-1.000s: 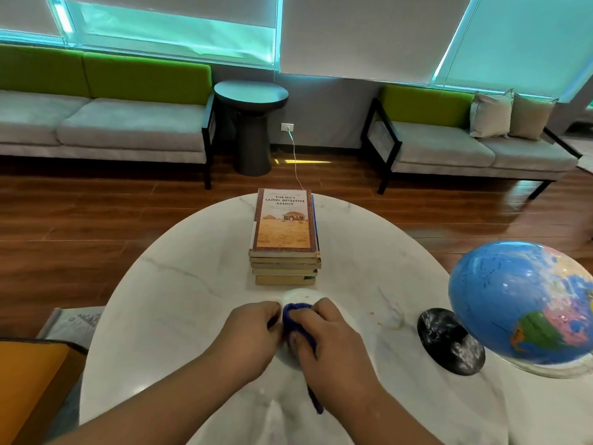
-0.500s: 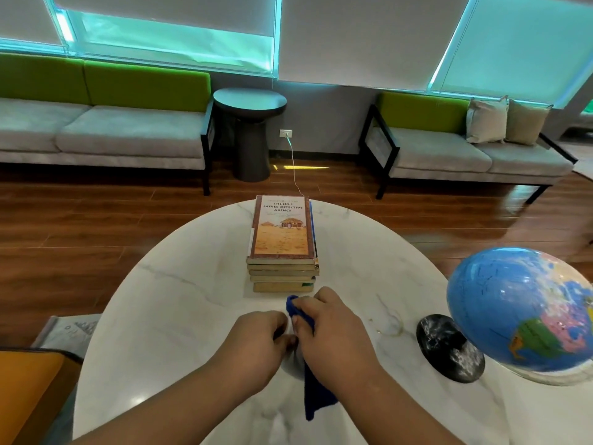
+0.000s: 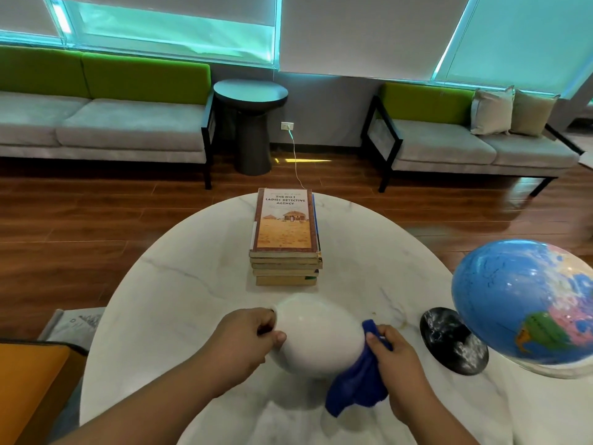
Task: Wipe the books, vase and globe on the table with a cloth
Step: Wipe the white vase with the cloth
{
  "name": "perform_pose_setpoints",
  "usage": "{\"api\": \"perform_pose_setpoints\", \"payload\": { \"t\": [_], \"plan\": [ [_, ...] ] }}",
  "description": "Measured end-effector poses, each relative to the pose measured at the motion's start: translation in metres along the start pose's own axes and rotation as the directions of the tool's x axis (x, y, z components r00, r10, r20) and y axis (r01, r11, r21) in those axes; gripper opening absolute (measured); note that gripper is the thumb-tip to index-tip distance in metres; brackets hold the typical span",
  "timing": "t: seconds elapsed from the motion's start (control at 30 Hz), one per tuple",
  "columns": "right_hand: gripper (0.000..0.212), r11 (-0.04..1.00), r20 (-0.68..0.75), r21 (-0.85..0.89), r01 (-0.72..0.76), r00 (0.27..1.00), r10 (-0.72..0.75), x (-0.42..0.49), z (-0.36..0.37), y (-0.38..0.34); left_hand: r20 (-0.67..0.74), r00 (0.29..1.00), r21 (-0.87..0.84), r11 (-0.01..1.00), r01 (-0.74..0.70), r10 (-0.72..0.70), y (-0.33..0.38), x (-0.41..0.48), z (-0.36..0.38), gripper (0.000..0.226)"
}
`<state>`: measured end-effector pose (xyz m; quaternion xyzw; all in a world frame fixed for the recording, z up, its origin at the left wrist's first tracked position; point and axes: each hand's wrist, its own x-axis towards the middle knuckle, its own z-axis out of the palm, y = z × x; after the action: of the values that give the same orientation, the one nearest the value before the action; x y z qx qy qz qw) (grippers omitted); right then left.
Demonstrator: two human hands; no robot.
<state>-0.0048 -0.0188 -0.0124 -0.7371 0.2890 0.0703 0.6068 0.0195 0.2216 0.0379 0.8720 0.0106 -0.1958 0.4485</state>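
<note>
The vase (image 3: 316, 335) is on the table (image 3: 167, 284) just on the near side of the books (image 3: 285, 239), apart from them. It looks tipped to its left rather than upright, and what its underside rests on is hidden. The left hand (image 3: 247, 343) grasps its left end, fingers curled over the top and thumb laid along the side; I cannot tell whether that end is the mouth. The right hand (image 3: 396, 358) clutches a bunched blue cloth (image 3: 356, 385) and presses it to the vase's right flank, the loose tail drooping toward the table. The globe (image 3: 526, 303) stands right of the books and nearer the person, well apart from both hands. A black disc (image 3: 452, 343) lies right of the books too, nearer than they are, just beside the globe.

The step in hand looks like wiping the vase, with one hand steadying while the other rubs.

The vase is white, smooth and glossy, so probably glazed: hard, slick and easy to chip on a stone top. Its round belly offers nothing to hook a finger on. The narrow end is the sound place to hold, with the belly kept low over the table so a slip costs little. It seems light enough for one hand. The cloth is soft and will mould to the curve, so gentle pressure should do, while hard rubbing could push the vase out of the steadying hand.
</note>
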Motion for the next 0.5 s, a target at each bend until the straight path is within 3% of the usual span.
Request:
{"api": "perform_pose_setpoints", "payload": {
  "t": [0.07, 0.17, 0.27, 0.37, 0.43, 0.5],
  "plan": [
    [0.012, 0.999, -0.009, -0.017, -0.036, 0.999, 0.036, 0.002, -0.005, 0.008, 0.038, 0.998, -0.100, 0.994, 0.046, -0.042, -0.001, -0.001, -0.002, 0.023],
    [0.011, 0.993, -0.042, -0.101, 0.054, 0.997, -0.058, -0.004, 0.004, 0.005, 0.033, 0.997, -0.142, 0.987, 0.079, -0.075, 0.003, 0.000, -0.001, 0.030],
    [0.012, 0.919, -0.017, -0.248, 0.308, 0.947, -0.322, -0.020, 0.025, -0.011, -0.027, 0.999, -0.068, 0.997, 0.019, -0.021, 0.010, 0.001, 0.002, 0.028],
    [0.025, 0.772, 0.132, -0.348, 0.532, 0.843, -0.521, -0.040, 0.040, -0.028, -0.032, 0.999, 0.026, 1.000, -0.015, 0.016, 0.014, 0.002, 0.001, 0.025],
    [0.026, 0.723, 0.182, -0.382, 0.576, 0.814, -0.552, -0.039, 0.038, -0.032, -0.007, 1.000, 0.029, 0.999, -0.012, 0.012, 0.014, 0.002, 0.000, 0.021],
    [0.019, 0.800, 0.155, -0.330, 0.501, 0.865, -0.477, -0.029, 0.029, -0.033, 0.011, 1.000, 0.013, 1.000, 0.003, -0.003, 0.012, 0.000, -0.001, 0.018]
  ]
}}
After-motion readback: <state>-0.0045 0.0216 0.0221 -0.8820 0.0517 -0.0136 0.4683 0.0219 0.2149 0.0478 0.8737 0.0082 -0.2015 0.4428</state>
